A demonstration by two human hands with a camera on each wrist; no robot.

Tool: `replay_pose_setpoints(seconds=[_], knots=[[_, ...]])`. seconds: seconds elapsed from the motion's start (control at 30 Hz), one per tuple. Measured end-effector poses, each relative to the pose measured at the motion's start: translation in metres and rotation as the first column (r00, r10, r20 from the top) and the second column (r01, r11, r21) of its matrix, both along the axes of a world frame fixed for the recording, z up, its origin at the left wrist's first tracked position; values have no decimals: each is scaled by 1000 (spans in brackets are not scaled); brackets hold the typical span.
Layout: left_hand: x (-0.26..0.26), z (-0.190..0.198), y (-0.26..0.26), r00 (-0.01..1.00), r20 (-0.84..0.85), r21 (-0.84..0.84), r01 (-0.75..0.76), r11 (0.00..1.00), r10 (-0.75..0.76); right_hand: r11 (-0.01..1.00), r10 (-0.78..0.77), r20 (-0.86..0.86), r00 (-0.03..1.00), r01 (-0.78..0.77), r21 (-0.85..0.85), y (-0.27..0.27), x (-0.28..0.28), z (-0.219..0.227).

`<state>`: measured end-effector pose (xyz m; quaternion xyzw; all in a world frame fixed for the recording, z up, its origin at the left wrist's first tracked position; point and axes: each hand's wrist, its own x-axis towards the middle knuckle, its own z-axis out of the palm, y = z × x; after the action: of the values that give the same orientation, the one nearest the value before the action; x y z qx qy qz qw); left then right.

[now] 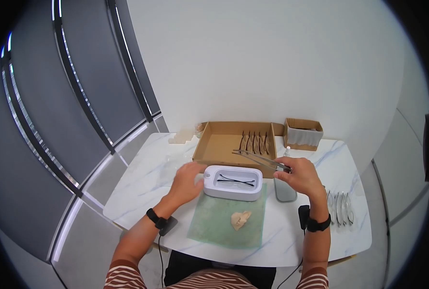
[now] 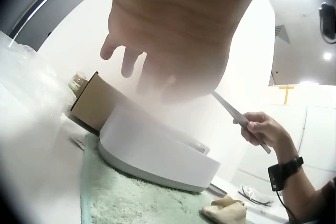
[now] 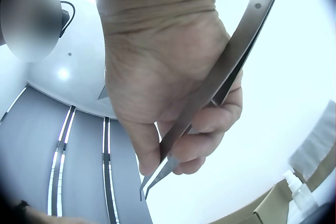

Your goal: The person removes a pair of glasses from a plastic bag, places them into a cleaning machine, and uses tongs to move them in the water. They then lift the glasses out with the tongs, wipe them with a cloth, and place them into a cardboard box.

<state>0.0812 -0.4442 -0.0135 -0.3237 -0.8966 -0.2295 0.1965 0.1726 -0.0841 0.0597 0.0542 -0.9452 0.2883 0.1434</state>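
Note:
My right hand (image 1: 302,176) grips a pair of long metal tweezers (image 3: 202,92). Their bent tips sit slightly apart in the right wrist view, with nothing between them. In the head view the tweezers point left, over the front of the cardboard tray. A white, tub-shaped cleaner (image 1: 231,193) stands on a pale green cloth (image 1: 209,222); dark-framed eyeglasses (image 1: 236,181) with crossed temples lie in its basin. My left hand (image 1: 188,180) is beside the cleaner's left end, its fingers loose and holding nothing. In the left wrist view that hand hangs over the cleaner, slightly blurred.
Behind the cleaner, a shallow cardboard tray (image 1: 219,144) holds several eyeglasses in a row. A small box (image 1: 304,126) draped with grey cloth and a spray bottle (image 3: 302,195) stand right. Nearby are a crumpled beige cloth (image 1: 241,220), a grey-green flat object (image 1: 286,192) and several eyeglasses (image 1: 340,209).

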Motion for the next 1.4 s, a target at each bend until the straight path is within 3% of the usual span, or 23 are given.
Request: replay_pose_setpoints(seconds=[0.03,0.07,0.1,0.13,0.17,0.23,0.27,0.33,0.37,0.43,0.67,0.9,1.07,1.4], knots=[[-4,2,-3,994,-107,157,1,988,16,1000,9,-9,1000,-9,-8,-4,0,1],[-6,6,-3,995,-103,172,4,985,14,1000,20,-12,1000,-20,-12,-8,0,0],[-7,12,-2,995,-42,419,-60,906,85,1000,13,-32,999,-14,-20,-11,-1,-4],[-8,16,-3,990,36,632,-129,764,138,1000,12,-26,1000,-12,0,-14,-2,-7],[-10,17,-1,990,42,647,-131,751,136,999,31,-4,1000,-31,-30,-16,-2,-10],[-13,16,4,983,161,895,-181,408,83,993,82,66,994,-76,-91,-17,-3,-11],[-17,10,4,983,166,903,-182,389,76,995,77,71,995,-72,-69,-16,-3,-9],[-30,-12,6,973,216,948,-230,222,86,990,92,177,980,-110,90,-14,-4,-3],[-32,-21,7,972,223,951,-234,201,76,983,74,194,978,-105,152,-14,-4,1],[-36,-41,9,941,329,943,-322,80,-82,970,63,207,976,-109,219,-11,-7,5],[-26,-50,9,915,338,935,-353,-27,-221,934,75,309,948,-176,311,-8,-20,8],[-21,-58,7,902,356,929,-370,-13,-243,910,164,318,934,-267,316,3,-38,-4],[-25,-65,7,908,343,935,-353,0,-239,871,204,420,884,-360,335,3,-50,-1],[-26,-64,7,906,346,933,-359,-8,-242,830,149,517,843,-391,398,-19,-57,12]])
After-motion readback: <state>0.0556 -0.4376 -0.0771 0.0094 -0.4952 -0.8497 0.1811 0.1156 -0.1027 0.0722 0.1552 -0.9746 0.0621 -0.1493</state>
